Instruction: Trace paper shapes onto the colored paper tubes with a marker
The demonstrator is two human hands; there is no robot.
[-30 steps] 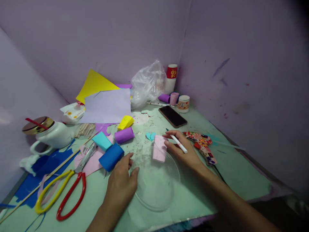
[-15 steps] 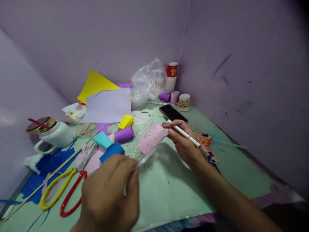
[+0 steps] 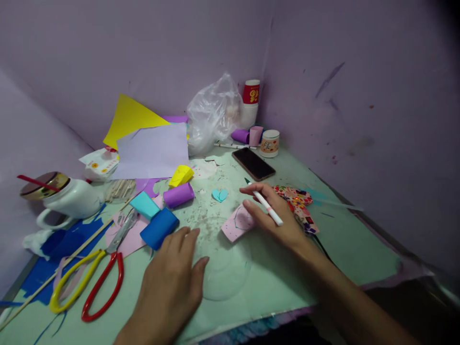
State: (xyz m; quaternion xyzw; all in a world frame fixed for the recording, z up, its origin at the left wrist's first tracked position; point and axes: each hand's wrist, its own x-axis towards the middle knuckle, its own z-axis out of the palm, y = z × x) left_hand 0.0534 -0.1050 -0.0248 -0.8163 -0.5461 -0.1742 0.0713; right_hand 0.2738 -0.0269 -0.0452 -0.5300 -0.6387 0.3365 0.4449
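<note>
My right hand (image 3: pixel 275 218) holds a white pen with a green tip (image 3: pixel 264 203) between its fingers and rests its fingertips on a small pink paper piece (image 3: pixel 237 224) with a drawn outline. My left hand (image 3: pixel 176 278) lies flat with fingers spread on the pale green table (image 3: pixel 341 249), touching the left edge of a clear round plastic lid (image 3: pixel 226 268). A small teal paper heart (image 3: pixel 219 194) lies just beyond the pink piece.
Foam rolls lie left of centre: blue (image 3: pixel 159 228), teal (image 3: pixel 144 205), purple (image 3: pixel 178 195), yellow (image 3: pixel 180 175). Red-and-yellow scissors (image 3: pixel 86 282), a white jug (image 3: pixel 66 199), a phone (image 3: pixel 253 163), a plastic bag (image 3: pixel 213 115), cups (image 3: pixel 270 143), paper sheets (image 3: pixel 151 151) and patterned paper (image 3: pixel 298 203) surround them.
The left hand, raised and holding the clear lid half a second ago, has set it down and now lies flat. The right hand lowered the pink piece back onto the table.
</note>
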